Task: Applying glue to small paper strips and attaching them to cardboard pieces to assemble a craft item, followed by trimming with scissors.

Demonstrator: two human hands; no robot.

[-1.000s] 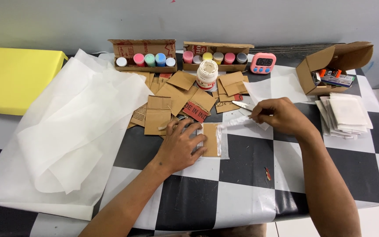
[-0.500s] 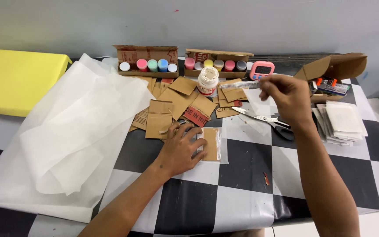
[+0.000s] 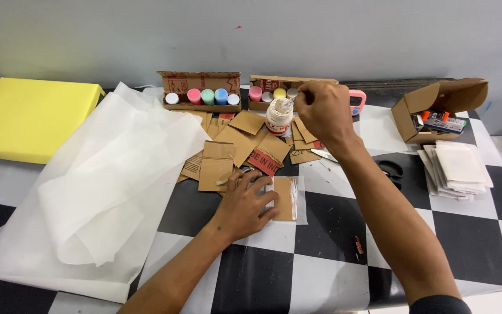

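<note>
A small flat rectangle of brown cardboard point(image 3: 286, 198), lying on a clear plastic sleeve on the black-and-white chequered table point(image 3: 332, 256), sits near the table's middle, and the left hand point(image 3: 247, 204) presses down on its left part with fingers spread flat and apart, clamped on nothing. Farther back, the right hand point(image 3: 325, 110) has its fingers pinched together on a thin pale stick point(image 3: 289, 102) whose tip dips into the mouth of a small white round jar point(image 3: 278, 117) with a red-marked label. The jar stands among a loose heap of cut brown cardboard pieces point(image 3: 242, 142), some with red printing. Just right of the heap lies a slim metal blade point(image 3: 324, 155), and beyond the right forearm a pair of black-handled scissors point(image 3: 391, 171) rests on a dark square. Behind the heap stand two low cardboard trays: the left tray point(image 3: 200, 85) holds white, pink, green and blue-capped paint pots point(image 3: 202, 96), the right tray point(image 3: 271, 82) holds pink, yellow and pale pots. A small pink gadget point(image 3: 357, 101) shows just behind the right hand. At the far right an open brown cardboard box point(image 3: 443, 104) holds small packets, with a stack of white folded sheets point(image 3: 457, 168) in front of it. To the left spreads a large crumpled sheet of translucent white paper point(image 3: 100, 186), and behind it a flat yellow block point(image 3: 27, 119).
</note>
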